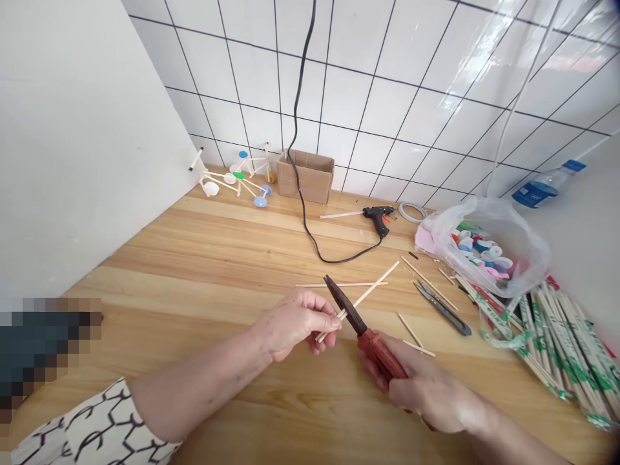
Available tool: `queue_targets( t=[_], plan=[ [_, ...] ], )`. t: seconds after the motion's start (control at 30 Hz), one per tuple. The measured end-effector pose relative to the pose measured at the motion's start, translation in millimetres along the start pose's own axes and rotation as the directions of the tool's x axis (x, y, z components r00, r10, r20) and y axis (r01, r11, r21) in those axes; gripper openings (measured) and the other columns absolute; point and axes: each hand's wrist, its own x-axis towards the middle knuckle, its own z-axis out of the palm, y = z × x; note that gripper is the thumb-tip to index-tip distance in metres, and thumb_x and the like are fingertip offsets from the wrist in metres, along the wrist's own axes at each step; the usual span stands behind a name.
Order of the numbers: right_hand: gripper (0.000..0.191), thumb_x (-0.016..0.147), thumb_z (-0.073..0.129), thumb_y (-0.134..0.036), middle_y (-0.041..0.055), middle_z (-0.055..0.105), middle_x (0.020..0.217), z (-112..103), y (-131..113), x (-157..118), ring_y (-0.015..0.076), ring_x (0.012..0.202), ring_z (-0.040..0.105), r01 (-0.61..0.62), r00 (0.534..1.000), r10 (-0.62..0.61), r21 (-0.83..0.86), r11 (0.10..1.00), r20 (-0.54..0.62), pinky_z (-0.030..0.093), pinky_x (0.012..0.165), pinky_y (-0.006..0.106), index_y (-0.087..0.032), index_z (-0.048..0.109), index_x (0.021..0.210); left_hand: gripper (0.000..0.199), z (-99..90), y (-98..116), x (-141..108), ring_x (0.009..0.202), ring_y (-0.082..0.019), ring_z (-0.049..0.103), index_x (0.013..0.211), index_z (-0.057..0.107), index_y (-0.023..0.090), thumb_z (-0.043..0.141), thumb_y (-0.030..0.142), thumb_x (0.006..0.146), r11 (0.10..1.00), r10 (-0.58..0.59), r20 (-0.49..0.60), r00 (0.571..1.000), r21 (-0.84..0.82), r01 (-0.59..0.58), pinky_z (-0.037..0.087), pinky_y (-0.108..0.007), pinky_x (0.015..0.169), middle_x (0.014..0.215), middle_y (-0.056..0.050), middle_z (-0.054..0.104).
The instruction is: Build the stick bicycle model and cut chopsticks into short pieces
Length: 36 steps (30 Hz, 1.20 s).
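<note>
My left hand pinches a thin wooden chopstick that slants up to the right. A shorter stick end seems to lie alongside it at my fingertips. My right hand is wrapped round the red handles of a pair of pliers. The dark jaws of the pliers cross the chopstick just beyond my left fingertips; whether they bite on it I cannot tell. Behind them another wooden stick lies flat on the table. Cut stick pieces lie to the right of the pliers.
Thread snips and wrapped chopsticks lie at the right, beside a plastic bag of bottle caps. Further back are a glue gun with its black cord, a tape roll, a cardboard box and stick-and-cap models.
</note>
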Motion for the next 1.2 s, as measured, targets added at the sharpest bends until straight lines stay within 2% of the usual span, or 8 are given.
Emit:
queue_targets(
  t=[0.13, 0.3, 0.5, 0.73, 1.03, 1.2],
  plan=[
    [0.017, 0.063, 0.046, -0.011, -0.0026, 0.044, 0.072, -3.6, -6.9, -3.0, 0.0098, 0.061, 0.038, -0.044, 0.997, 0.048, -0.053, 0.998, 0.068, 0.031, 0.050, 0.021, -0.018, 0.046, 0.078, 0.017, 0.2, -0.2, 1.4, 0.039, -0.010, 0.048, 0.052, 0.059, 0.012, 0.067, 0.027, 0.054, 1.000, -0.008, -0.007, 1.000, 0.011, 0.008, 0.036, -0.024, 0.043, 0.043, -0.002, 0.058],
    [0.017, 0.064, 0.046, -0.011, -0.0024, 0.045, 0.074, -4.8, -10.0, -4.5, 0.0103, 0.064, 0.040, -0.059, 0.995, 0.066, -0.103, 0.993, 0.072, 0.032, 0.052, 0.021, -0.018, 0.046, 0.079, 0.017, -0.1, -1.9, 2.2, 0.041, -0.010, 0.049, 0.051, 0.057, 0.013, 0.067, 0.026, 0.054, 1.000, -0.015, -0.003, 1.000, 0.003, 0.015, 0.036, -0.024, 0.044, 0.043, -0.002, 0.058],
    [0.023, 0.061, 0.047, -0.011, -0.0012, 0.045, 0.078, -6.6, -7.6, -6.0, 0.0115, 0.068, 0.040, -0.039, 0.993, 0.040, -0.009, 0.999, 0.113, 0.034, 0.055, 0.022, -0.017, 0.048, 0.084, 0.019, -0.8, -1.1, 1.2, 0.042, -0.010, 0.050, 0.052, 0.058, 0.012, 0.069, 0.028, 0.055, 1.000, -0.010, 0.028, 1.000, 0.003, 0.010, 0.039, -0.025, 0.046, 0.045, -0.002, 0.059],
    [0.027, 0.062, 0.047, -0.011, 0.0005, 0.045, 0.084, -8.7, -5.2, -6.3, 0.0146, 0.077, 0.041, 0.006, 0.994, -0.006, 0.001, 1.000, 0.110, 0.036, 0.065, 0.025, -0.017, 0.049, 0.088, 0.020, -0.9, -1.1, 0.8, 0.043, -0.011, 0.052, 0.055, 0.060, 0.012, 0.070, 0.029, 0.055, 1.000, 0.008, 0.036, 0.999, 0.000, -0.008, 0.040, -0.024, 0.047, 0.047, -0.002, 0.061],
    [0.034, 0.055, 0.048, -0.009, 0.0004, 0.045, 0.084, -9.3, -8.2, -7.5, 0.0148, 0.076, 0.039, -0.025, 0.991, 0.017, 0.059, 0.998, 0.132, 0.035, 0.065, 0.025, -0.018, 0.050, 0.088, 0.020, -0.1, 1.5, -0.6, 0.043, -0.010, 0.051, 0.053, 0.058, 0.013, 0.070, 0.028, 0.055, 1.000, 0.017, 0.044, 0.999, 0.000, -0.017, 0.040, -0.025, 0.048, 0.046, -0.002, 0.061],
    [0.037, 0.054, 0.048, -0.008, 0.0007, 0.045, 0.087, -11.1, -10.1, -9.9, 0.0163, 0.081, 0.040, -0.016, 0.992, 0.012, 0.036, 0.999, 0.125, 0.036, 0.071, 0.027, -0.018, 0.051, 0.090, 0.018, -0.1, 0.4, -0.4, 0.043, -0.010, 0.051, 0.053, 0.058, 0.013, 0.069, 0.027, 0.056, 1.000, 0.023, 0.048, 0.999, 0.003, -0.023, 0.040, -0.024, 0.047, 0.046, -0.002, 0.061]
  ],
)
